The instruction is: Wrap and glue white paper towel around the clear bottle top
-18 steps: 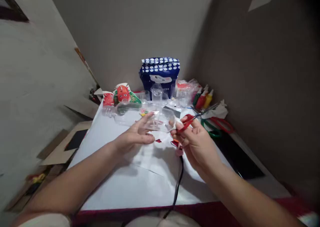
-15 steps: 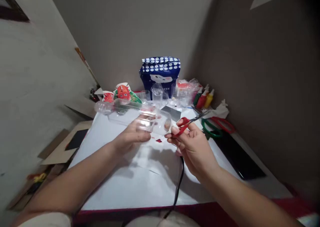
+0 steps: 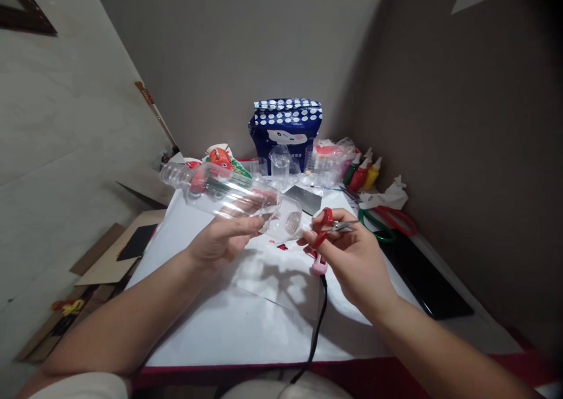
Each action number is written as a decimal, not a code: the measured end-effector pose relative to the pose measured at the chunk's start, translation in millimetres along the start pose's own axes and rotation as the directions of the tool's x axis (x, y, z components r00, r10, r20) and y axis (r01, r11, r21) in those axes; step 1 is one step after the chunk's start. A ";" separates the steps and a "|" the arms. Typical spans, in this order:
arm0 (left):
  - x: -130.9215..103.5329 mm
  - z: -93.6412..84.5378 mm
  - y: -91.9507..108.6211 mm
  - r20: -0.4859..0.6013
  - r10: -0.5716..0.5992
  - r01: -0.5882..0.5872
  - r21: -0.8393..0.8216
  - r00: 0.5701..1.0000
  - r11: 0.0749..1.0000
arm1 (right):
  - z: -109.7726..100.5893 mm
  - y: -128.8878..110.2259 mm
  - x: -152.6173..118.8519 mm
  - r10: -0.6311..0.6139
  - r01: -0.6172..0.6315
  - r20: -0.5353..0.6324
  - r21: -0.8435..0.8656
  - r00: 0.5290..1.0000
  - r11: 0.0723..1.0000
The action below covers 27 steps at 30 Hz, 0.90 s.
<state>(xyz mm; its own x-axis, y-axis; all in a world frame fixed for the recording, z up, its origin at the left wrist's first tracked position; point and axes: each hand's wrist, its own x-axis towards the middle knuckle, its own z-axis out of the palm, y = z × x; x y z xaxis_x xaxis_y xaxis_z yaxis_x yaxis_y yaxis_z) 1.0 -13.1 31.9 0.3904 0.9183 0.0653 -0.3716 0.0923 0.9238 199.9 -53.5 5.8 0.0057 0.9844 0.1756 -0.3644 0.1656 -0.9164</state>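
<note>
My left hand (image 3: 229, 234) is closed around a clear plastic bottle (image 3: 220, 188), which lies tilted across the table. Its ridged narrower end points left, and a partly separated end piece (image 3: 288, 220) sticks out to the right. In my right hand (image 3: 352, 258) is a pair of scissors (image 3: 326, 226) with red handles, the blades pointing right, away from the bottle. The right fingertips are at the bottle's right end; whether they pinch it I cannot tell. Below them, a pink corded tool (image 3: 319, 265) rests on the white table (image 3: 211, 328), partly hidden.
A blue bag (image 3: 285, 120) stands at the back, with clear plastic cups (image 3: 280, 163) before it. To the right are paint bottles (image 3: 358, 173), larger scissors with green and red handles (image 3: 398, 220), and a black flat slab (image 3: 426, 276). A black cord (image 3: 319, 323) crosses the front edge.
The bottle has turned slightly, its left end raised and its right end piece tilted. In my right hand the scissors' blades have swung lower. The pink tool shows more.
</note>
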 end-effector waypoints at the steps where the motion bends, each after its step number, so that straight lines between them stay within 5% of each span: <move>1: -0.1 -0.5 2.5 -0.020 -0.006 0.007 0.014 1.000 1.000 | -3.3 -0.4 0.7 0.000 0.000 -0.002 -0.019 1.000 1.000; 4: 0.5 -4.4 10.6 -0.035 0.002 -0.002 0.027 0.999 1.000 | -14.8 -1.1 0.1 0.059 -0.058 0.013 -0.053 0.998 0.997; 10: 4.3 -10.1 22.4 0.041 0.016 -0.013 -0.063 0.999 0.998 | -24.3 -0.5 -9.2 0.220 -0.196 0.244 -0.120 0.945 0.973; 22: -0.1 -6.2 14.5 0.014 -0.007 0.008 -0.011 1.000 1.000 | 9.1 -2.8 -9.3 0.168 -0.213 0.208 0.216 0.964 0.953; 27: -2.5 -6.2 19.2 0.009 0.007 -0.007 -0.027 1.000 1.000 | 7.1 -3.6 -11.5 0.137 -0.198 0.242 0.252 0.961 0.947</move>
<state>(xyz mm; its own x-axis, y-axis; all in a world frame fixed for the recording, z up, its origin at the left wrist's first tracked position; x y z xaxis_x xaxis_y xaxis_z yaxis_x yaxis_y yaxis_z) -12.3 -11.3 47.1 0.3951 0.9156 0.0749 -0.3970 0.0966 0.9127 194.6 -65.8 9.7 -0.2699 0.9540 0.1305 -0.5809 -0.0532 -0.8122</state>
